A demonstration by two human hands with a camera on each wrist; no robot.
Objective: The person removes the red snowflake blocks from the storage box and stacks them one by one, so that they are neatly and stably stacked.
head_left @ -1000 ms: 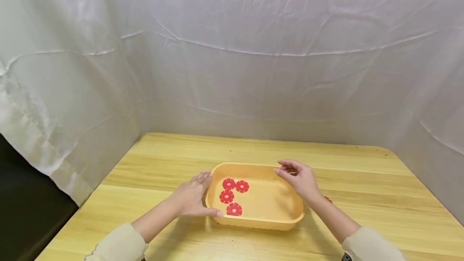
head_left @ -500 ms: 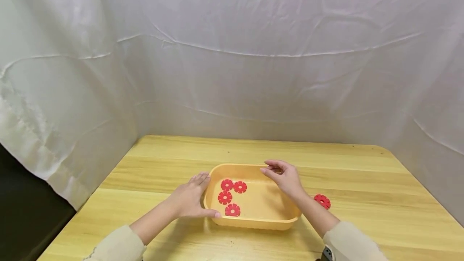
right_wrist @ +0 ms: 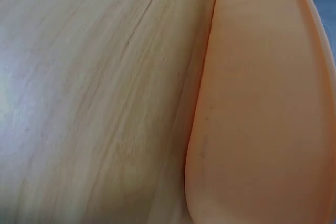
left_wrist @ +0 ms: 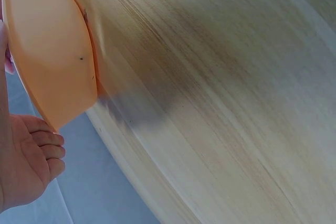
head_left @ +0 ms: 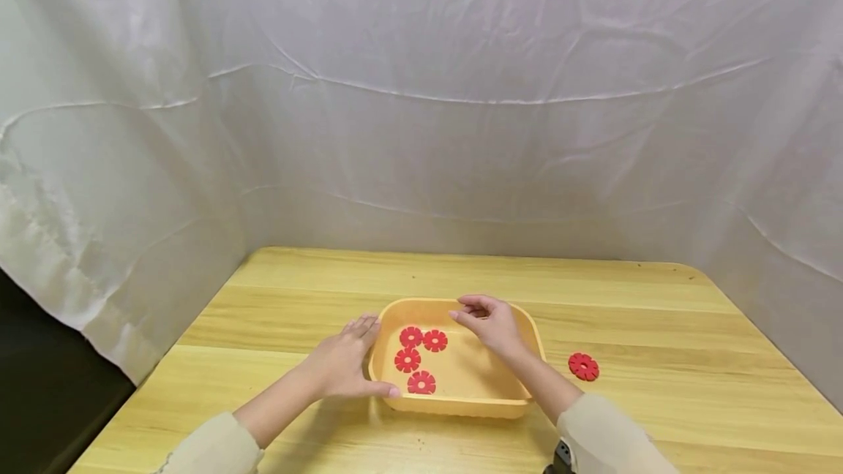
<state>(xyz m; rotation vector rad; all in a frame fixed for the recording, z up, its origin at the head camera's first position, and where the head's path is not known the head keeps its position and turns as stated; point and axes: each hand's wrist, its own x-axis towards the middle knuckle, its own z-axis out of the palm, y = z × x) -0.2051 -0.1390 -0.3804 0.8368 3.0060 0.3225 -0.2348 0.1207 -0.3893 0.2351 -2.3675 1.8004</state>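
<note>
A yellow-orange plastic tray (head_left: 461, 407) sits on the wooden table in the head view. My left hand (head_left: 342, 368) holds its left end, thumb along the near rim and fingers at the far-left side. In the left wrist view the fingers (left_wrist: 48, 150) of that hand curl by the tray's corner. Several red notched discs (head_left: 407, 360), flower-like with a centre hole, lie at the left inside the tray. Over the tray's right half hovers my right hand (head_left: 495, 326), fingers loosely bent, thumb apart, nothing visible between them. The right wrist view shows the tray's outer wall (right_wrist: 262, 108).
One more red disc (head_left: 584, 366) lies on the table (head_left: 665, 357) right of the tray. White cloth (head_left: 487, 167) hangs behind and along both sides. A dark area (head_left: 53, 364) shows at the lower left, past the table edge.
My right hand has moved left over the tray from its right end, uncovering the loose disc on the table. The left hand keeps its hold on the tray.
</note>
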